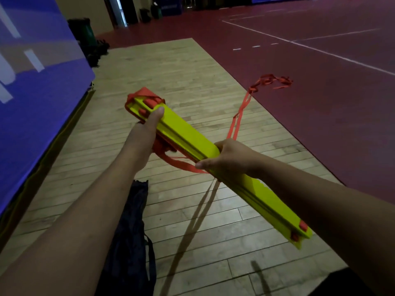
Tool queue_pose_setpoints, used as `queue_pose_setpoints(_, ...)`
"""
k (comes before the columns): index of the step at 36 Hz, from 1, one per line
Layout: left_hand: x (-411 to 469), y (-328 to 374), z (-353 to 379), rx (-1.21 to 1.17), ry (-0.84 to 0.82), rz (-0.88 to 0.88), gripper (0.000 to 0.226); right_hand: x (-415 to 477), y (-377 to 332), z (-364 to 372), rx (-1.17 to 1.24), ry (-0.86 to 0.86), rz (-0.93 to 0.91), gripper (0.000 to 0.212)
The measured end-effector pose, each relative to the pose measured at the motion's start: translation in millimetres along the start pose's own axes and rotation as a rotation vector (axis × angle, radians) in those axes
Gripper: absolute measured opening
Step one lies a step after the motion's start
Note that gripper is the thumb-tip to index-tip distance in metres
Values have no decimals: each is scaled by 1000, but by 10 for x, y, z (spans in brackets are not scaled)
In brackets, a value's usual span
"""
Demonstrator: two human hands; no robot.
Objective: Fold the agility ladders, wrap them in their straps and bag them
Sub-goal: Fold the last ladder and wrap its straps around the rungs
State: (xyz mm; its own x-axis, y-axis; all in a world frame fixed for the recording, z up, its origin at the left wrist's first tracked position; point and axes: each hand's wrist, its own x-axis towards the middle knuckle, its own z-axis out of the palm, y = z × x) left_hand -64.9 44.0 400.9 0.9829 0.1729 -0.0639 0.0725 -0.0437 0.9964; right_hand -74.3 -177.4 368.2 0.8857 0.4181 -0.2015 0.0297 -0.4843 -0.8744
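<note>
A stack of yellow-green ladder rungs (188, 135) with red strap fittings is held in the air, slanting from upper left to lower right. My left hand (149, 127) grips the stack near its far end, thumb on top. My right hand (222, 159) grips the stack at its middle, fingers curled round it and round the red strap (239, 116). The strap runs from my right hand out to a loose red heap (271, 81) on the floor. More strap loops hang under the stack (177, 162). A dark bag (130, 231) lies on the wooden floor below my left arm.
A blue padded wall panel (32, 92) runs along the left. The pale wooden floor strip (171, 82) meets a dark red court floor (320, 82) with white lines on the right. Dark bins and bags (89, 39) stand at the far left corner.
</note>
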Motion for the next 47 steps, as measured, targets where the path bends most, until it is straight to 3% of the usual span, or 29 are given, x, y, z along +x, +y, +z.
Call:
queue_pose_setpoints(4, 10, -120, 38, 75, -88, -142, 66, 87, 80, 45, -349, 138, 26, 54)
queue_pose_setpoints(7, 40, -174, 87, 18, -92, -197, 74, 88, 104, 136, -563, 267, 36, 54)
queue_pose_setpoints(11, 33, -200, 192, 0, 36, -233, 65, -3, 17, 304, -930, 409, -41, 42)
queue_pose_setpoints(14, 5, -206, 229, -53, 144, -164, 52, -31, -40, 393, -1032, 444, -120, 38)
queue_pose_setpoints(17, -13, -144, 220, -88, 204, -27, 37, -29, -74, 410, -919, 412, -160, 43)
queue_pose_setpoints(19, -24, -85, 196, -123, 197, 61, 32, -37, -108, 385, -715, 326, -177, 43)
queue_pose_setpoints(22, -54, -4, 109, -207, 98, 162, 31, -76, -171, 252, -210, 114, -95, 42)
queue_pose_setpoints(24, -90, 48, 66, -246, -25, 226, 27, -107, -187, 157, -67, -41, -64, 47)
queue_pose_setpoints(26, -126, 87, 53, -281, -121, 269, 22, -118, -195, 119, -91, -119, -96, 39)
queue_pose_setpoints(29, -129, 97, 16, -264, -176, 262, 23, -101, -185, 161, -186, -39, -135, 17)
queue_pose_setpoints(34, -105, 87, -87, -5, -160, 44, 57, -66, -190, 186, -508, 192, -149, 20)
queue_pose_setpoints(36, -130, 46, -80, 63, -172, -49, 59, -67, -141, 184, -635, 208, -123, 20)
queue_pose_setpoints(38, -153, 5, -42, -13, -172, -87, 53, -63, -65, 212, -698, 174, -85, 25)
queue_pose_setpoints(44, -109, -44, 80, -183, 29, -25, 37, -65, -93, 172, -419, 42, -79, 41)
queue_pose_setpoints(47, -108, -27, 33, -234, -17, 55, 42, -102, -141, 92, -165, 11, -101, 36)
